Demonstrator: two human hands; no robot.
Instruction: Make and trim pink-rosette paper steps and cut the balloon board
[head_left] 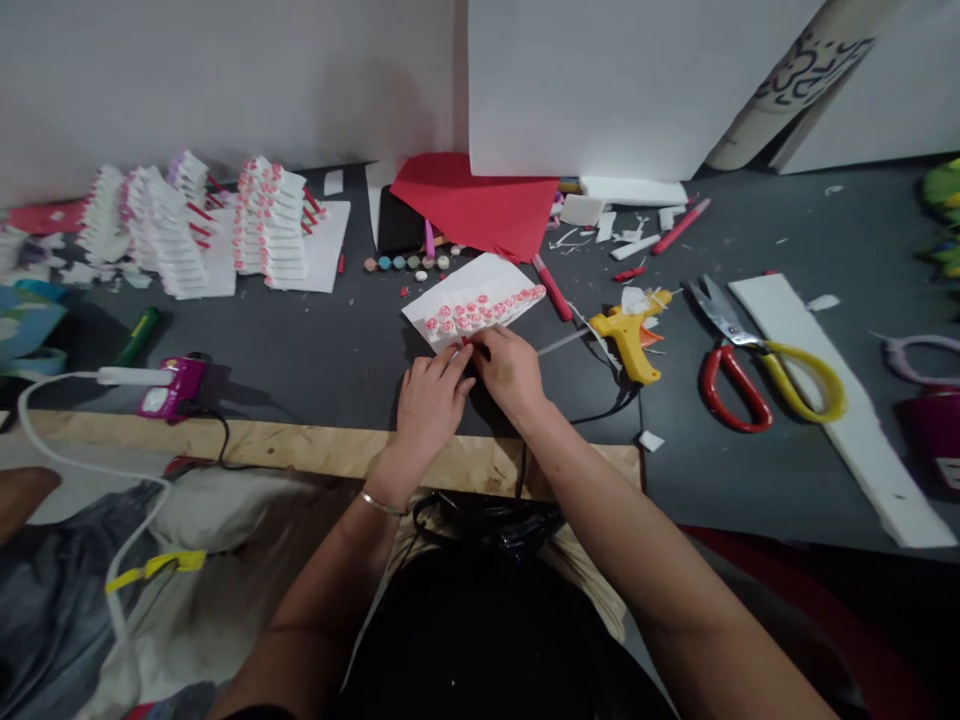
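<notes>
A white paper piece [491, 268] lies at the middle of the dark table, with rows of pink-and-white rosette-like bits [480, 312] across it. My left hand [431, 395] rests at its near edge, fingers stretched forward and thumb apart. Beside it, my right hand [511, 372] has its fingers pinched together at the same edge. A small red strip [464, 341] shows between the fingertips of both hands; most of it is hidden. Just right of my hands lies a yellow hot glue gun [628, 340] with a glue stick in its back.
Scissors [739, 350] with red and yellow handles lie at right by a long white foam strip [847, 410]. Red paper [480, 200] and a red marker [553, 288] lie beyond my hands. Decorated white pieces [270, 225] stand at left, near a purple power adapter [174, 388] with cables.
</notes>
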